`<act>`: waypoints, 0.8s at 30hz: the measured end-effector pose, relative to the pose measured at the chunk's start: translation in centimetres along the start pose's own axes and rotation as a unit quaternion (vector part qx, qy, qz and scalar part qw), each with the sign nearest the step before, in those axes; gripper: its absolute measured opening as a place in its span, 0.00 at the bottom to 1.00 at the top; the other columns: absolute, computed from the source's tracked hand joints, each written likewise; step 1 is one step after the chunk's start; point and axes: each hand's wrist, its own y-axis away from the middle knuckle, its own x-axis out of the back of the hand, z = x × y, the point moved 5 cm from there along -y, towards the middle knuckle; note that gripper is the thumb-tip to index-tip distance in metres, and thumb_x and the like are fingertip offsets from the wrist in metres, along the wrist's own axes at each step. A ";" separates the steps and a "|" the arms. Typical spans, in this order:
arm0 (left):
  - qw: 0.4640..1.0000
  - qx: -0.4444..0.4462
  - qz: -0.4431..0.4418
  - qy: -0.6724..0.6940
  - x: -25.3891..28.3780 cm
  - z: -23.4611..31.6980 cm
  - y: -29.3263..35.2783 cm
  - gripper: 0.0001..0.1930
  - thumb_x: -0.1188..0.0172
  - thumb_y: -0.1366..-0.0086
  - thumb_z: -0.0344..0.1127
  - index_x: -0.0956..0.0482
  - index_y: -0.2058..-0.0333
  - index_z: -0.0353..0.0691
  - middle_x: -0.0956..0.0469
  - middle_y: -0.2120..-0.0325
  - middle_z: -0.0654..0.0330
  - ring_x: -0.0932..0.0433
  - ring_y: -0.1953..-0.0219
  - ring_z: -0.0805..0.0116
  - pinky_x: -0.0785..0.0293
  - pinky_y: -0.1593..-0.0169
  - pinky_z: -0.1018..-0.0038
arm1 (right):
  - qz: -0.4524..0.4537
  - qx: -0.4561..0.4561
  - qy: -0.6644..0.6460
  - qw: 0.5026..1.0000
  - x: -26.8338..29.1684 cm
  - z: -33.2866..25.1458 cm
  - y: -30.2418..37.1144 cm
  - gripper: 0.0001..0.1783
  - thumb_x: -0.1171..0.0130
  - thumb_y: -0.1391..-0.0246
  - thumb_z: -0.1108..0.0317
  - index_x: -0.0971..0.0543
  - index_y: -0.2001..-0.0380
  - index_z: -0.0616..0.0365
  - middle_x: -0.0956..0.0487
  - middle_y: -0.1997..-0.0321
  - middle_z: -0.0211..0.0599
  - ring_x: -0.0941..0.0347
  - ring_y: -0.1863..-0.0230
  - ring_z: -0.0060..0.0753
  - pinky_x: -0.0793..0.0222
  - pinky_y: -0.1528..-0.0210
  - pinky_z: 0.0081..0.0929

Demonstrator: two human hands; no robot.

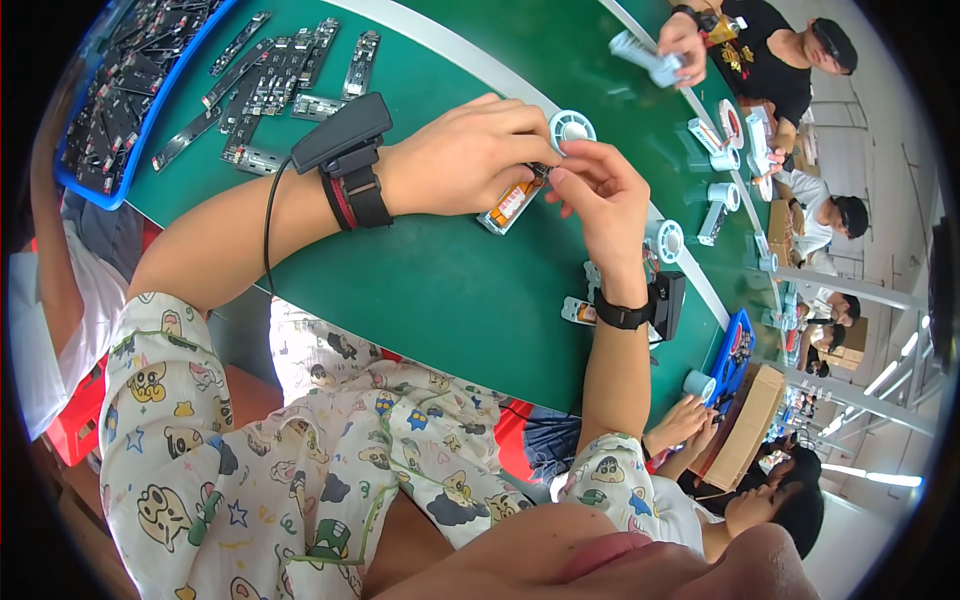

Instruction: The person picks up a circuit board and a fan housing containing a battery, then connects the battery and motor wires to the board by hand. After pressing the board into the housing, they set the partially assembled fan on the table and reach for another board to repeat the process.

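Observation:
Close together above the green bench, both my hands work at a small light-blue handheld fan (572,128) with a round grille head. An orange battery (512,203) shows in its pale handle. My left hand (475,150) is closed round the handle, its fingertips by a small dark part (541,170). My right hand (605,205) comes in from the other side, thumb and fingers bent and pinched near that dark part. What is between the right fingertips is hidden. Both wrists wear black straps with black devices.
At the left stands a blue tray (128,180) full of dark slim parts; several similar parts (285,75) lie piled beside it. Another fan (665,240) and an orange-battery piece (578,311) lie near my right wrist. Co-workers sit along the bench; one person's hand (682,50) holds a pale part.

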 end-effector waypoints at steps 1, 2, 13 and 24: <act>1.000 -0.001 0.001 -0.001 0.0 0.1 0.0 0.16 0.34 0.44 0.23 0.18 0.55 0.40 0.22 0.56 0.59 0.22 0.52 0.58 0.28 0.48 0.65 | 0.007 0.002 0.005 1.000 0.0 0.1 0.0 0.15 0.37 0.44 0.81 0.21 0.52 0.65 0.14 0.61 0.37 0.20 0.70 0.23 0.30 0.72 0.17; 1.000 -0.003 -0.004 -0.010 0.0 0.2 0.0 0.16 0.34 0.44 0.23 0.19 0.55 0.40 0.22 0.57 0.59 0.22 0.52 0.58 0.28 0.49 0.65 | 0.013 0.004 0.009 1.000 0.1 0.3 0.0 0.15 0.36 0.44 0.81 0.21 0.53 0.65 0.15 0.61 0.37 0.20 0.70 0.24 0.30 0.71 0.17; 0.998 0.008 -0.025 -0.060 -0.4 0.8 0.0 0.15 0.35 0.41 0.25 0.19 0.54 0.39 0.23 0.58 0.58 0.22 0.54 0.58 0.27 0.50 0.65 | 0.031 0.052 0.066 0.996 0.2 -0.1 0.1 0.12 0.34 0.43 0.78 0.20 0.55 0.66 0.16 0.62 0.35 0.20 0.66 0.22 0.25 0.64 0.19; 0.864 0.325 0.011 0.385 -2.9 -2.3 1.1 0.12 0.40 0.29 0.28 0.22 0.49 0.33 0.20 0.58 0.58 0.20 0.58 0.73 0.21 0.52 0.74 | 0.025 -0.060 0.158 0.985 -0.2 -0.5 0.3 0.10 0.32 0.41 0.72 0.18 0.59 0.68 0.16 0.67 0.33 0.22 0.69 0.20 0.25 0.66 0.20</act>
